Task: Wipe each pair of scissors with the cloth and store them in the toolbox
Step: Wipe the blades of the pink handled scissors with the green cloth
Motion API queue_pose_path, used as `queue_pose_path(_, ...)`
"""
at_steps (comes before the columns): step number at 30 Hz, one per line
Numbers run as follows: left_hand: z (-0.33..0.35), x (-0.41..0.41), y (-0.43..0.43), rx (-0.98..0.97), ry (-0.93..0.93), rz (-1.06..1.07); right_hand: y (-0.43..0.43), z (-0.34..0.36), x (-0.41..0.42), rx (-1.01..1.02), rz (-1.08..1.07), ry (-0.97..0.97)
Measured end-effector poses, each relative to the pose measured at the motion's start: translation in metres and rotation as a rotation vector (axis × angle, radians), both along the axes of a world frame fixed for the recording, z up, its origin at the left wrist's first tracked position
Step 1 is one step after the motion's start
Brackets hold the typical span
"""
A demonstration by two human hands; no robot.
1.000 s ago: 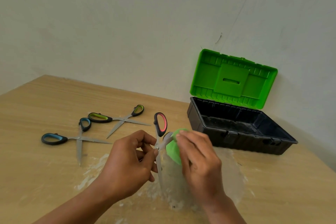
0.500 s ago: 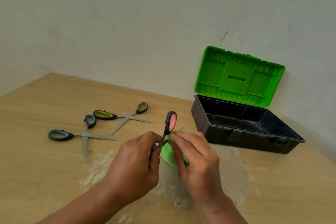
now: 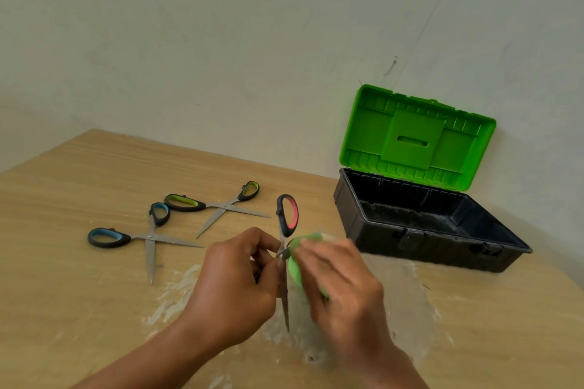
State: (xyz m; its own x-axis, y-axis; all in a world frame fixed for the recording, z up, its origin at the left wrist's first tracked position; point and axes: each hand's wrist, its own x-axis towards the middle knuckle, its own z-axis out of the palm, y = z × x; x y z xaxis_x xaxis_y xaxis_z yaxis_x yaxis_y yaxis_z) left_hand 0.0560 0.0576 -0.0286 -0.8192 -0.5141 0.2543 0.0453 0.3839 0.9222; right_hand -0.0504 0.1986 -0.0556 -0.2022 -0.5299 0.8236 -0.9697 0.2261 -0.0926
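My left hand (image 3: pixel 235 286) grips the red-handled scissors (image 3: pixel 287 215) near their pivot; one red loop stands up and one blade points down toward the table. My right hand (image 3: pixel 343 289) holds a green cloth (image 3: pixel 297 268) bunched against the other blade, which the cloth and fingers hide. Two more pairs lie spread open on the table at the left: blue-handled scissors (image 3: pixel 148 235) and green-handled scissors (image 3: pixel 218 204). The toolbox (image 3: pixel 505 240), black with a raised green lid (image 3: pixel 414 142), stands open at the right against the wall.
The wooden table (image 3: pixel 63 278) has white dusty smears under and around my hands. A plain wall runs behind the table and the toolbox. The table's left corner is at the far left.
The red-handled scissors have turned more upright, their loop now higher above my hands. My right hand has slid the cloth along the blade. The other scissors and the toolbox have not moved.
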Motion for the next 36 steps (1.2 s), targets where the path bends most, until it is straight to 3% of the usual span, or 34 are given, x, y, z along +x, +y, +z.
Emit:
queue_pose_path(4, 0.008, 0.001, -0.001, 0.174, -0.03, -0.011, 0.003, 0.003, -0.006, -0.036, 0.012, -0.013)
queue_pose_path(9, 0.01, 0.001, 0.001, 0.181, -0.038, -0.026, 0.002, -0.003, -0.003, 0.014, 0.005, 0.054)
queue_pose_path(13, 0.01, -0.001, -0.001, 0.184, -0.042, -0.036, 0.005, 0.004, -0.012, -0.059, -0.08, 0.008)
queue_pose_path(16, 0.008, -0.002, -0.002, 0.19, -0.048, -0.046, 0.006, 0.001, -0.006, 0.027, -0.017, 0.035)
queue_pose_path(21, 0.005, -0.007, -0.007, 0.207, -0.061, -0.039, 0.015, 0.016, -0.023, -0.114, -0.16, -0.016)
queue_pose_path(28, 0.0, -0.011, -0.012, 0.194, -0.03, -0.002, 0.001, 0.009, -0.001, 0.065, 0.127, 0.005)
queue_pose_path(36, -0.004, -0.014, -0.018, 0.202, -0.008, 0.056, -0.006, 0.005, 0.003, 0.175, 0.184, -0.002)
